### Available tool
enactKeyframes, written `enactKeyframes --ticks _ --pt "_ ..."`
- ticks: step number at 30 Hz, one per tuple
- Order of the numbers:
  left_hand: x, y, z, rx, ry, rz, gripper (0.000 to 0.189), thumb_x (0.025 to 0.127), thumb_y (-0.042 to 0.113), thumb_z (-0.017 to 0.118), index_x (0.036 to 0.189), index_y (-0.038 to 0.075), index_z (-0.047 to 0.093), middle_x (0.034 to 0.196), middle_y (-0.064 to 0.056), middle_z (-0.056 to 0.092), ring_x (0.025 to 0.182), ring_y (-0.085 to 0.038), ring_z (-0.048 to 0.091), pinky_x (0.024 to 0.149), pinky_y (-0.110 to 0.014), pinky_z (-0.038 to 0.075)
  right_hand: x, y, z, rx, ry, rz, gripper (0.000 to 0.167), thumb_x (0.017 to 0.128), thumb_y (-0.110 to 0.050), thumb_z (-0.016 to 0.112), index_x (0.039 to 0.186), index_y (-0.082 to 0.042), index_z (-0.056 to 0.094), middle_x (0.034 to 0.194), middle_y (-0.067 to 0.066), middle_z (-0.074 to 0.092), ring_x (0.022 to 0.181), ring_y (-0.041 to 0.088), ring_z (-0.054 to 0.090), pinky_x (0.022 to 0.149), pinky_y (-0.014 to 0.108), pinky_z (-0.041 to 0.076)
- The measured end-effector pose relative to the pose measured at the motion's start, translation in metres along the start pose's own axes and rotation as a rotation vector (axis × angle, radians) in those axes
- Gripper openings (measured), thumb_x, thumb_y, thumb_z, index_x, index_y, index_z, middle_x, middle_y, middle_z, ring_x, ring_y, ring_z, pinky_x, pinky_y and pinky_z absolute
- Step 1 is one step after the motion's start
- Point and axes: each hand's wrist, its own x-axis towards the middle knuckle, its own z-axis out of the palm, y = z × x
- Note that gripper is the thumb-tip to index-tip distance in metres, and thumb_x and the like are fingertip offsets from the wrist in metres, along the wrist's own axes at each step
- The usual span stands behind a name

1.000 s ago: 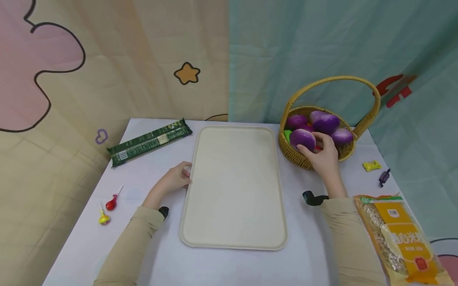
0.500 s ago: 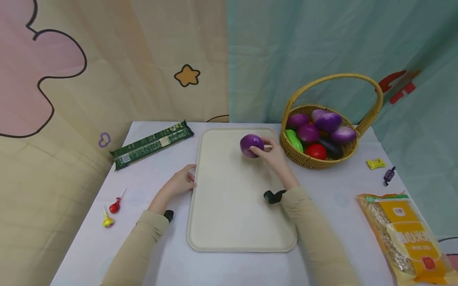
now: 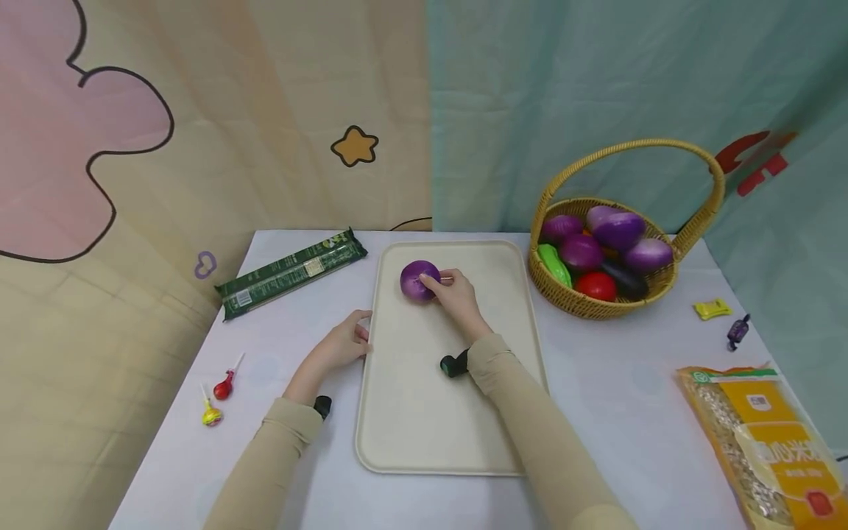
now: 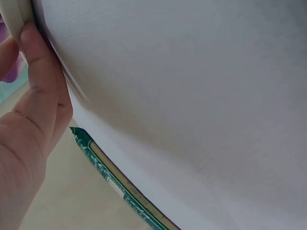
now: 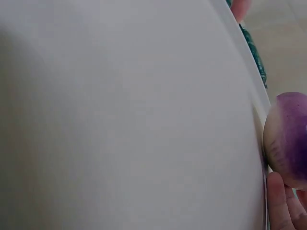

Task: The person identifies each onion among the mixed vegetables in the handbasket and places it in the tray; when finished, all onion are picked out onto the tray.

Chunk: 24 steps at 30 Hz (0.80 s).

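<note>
In the head view my right hand holds a round purple-and-white vegetable, like a turnip or onion, over the upper left of a cream tray. The right wrist view shows the vegetable's pale underside right at the tray surface, fingers against it; whether it touches the tray I cannot tell. My left hand pinches the tray's left rim between thumb and fingers, which the left wrist view shows close up at the rim.
A wicker basket of purple vegetables, a tomato and a green pepper stands right. A green packet lies back left, two lollipops left, wrapped candies and a grain bag right.
My right hand has lifted the purple-and-white vegetable out of the basket and carried it left, over the tray's upper left. The left hand stays at the tray's left rim.
</note>
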Motion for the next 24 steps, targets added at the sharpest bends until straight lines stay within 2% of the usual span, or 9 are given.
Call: enactKeyframes --ticks 8,14,17,20,24 --pt "0.002 -0.003 0.001 0.011 -0.012 -0.026 0.068 0.09 -0.002 0.061 0.15 -0.001 0.029 0.106 -0.018 0.056 0.087 -0.021 0.061 0.076 -0.032 0.051 -0.001 -0.002 0.0 -0.031 -0.027 -0.014 0.065 0.089 -0.041 0.07 0.135 0.0 0.05 0.125 0.019 0.059 0.106 0.027 0.061 0.087 0.033 0.056" --pt "0.003 -0.004 0.001 -0.006 -0.024 -0.026 0.069 0.089 -0.002 0.061 0.151 0.0 0.029 0.108 -0.018 0.056 0.087 -0.021 0.062 0.076 -0.031 0.052 -0.009 -0.006 -0.012 -0.067 -0.039 -0.048 0.066 0.09 -0.042 0.069 0.14 -0.005 0.046 0.132 0.016 0.057 0.119 0.029 0.059 0.097 0.039 0.052" --pt "0.004 -0.005 0.0 -0.003 -0.029 -0.023 0.07 0.089 -0.002 0.061 0.151 0.0 0.028 0.11 -0.019 0.056 0.088 -0.022 0.061 0.077 -0.032 0.052 -0.018 -0.015 -0.028 -0.087 -0.016 -0.088 0.062 0.091 -0.04 0.068 0.139 -0.006 0.049 0.134 0.013 0.056 0.125 0.029 0.055 0.101 0.041 0.05" --pt "0.004 -0.005 0.0 0.0 -0.031 -0.033 0.069 0.09 -0.001 0.061 0.152 0.001 0.028 0.113 -0.02 0.056 0.091 -0.023 0.061 0.08 -0.034 0.052 -0.027 -0.024 -0.049 -0.081 0.019 -0.152 0.055 0.092 -0.035 0.068 0.135 -0.005 0.053 0.134 0.013 0.057 0.124 0.029 0.055 0.102 0.042 0.049" --pt "0.004 -0.005 -0.001 0.026 -0.032 -0.023 0.069 0.091 0.001 0.06 0.151 0.0 0.028 0.114 -0.02 0.056 0.094 -0.025 0.059 0.082 -0.035 0.05 -0.038 -0.034 -0.091 -0.068 0.125 -0.263 0.046 0.093 -0.031 0.068 0.129 -0.004 0.058 0.13 0.013 0.06 0.119 0.028 0.057 0.102 0.041 0.05"
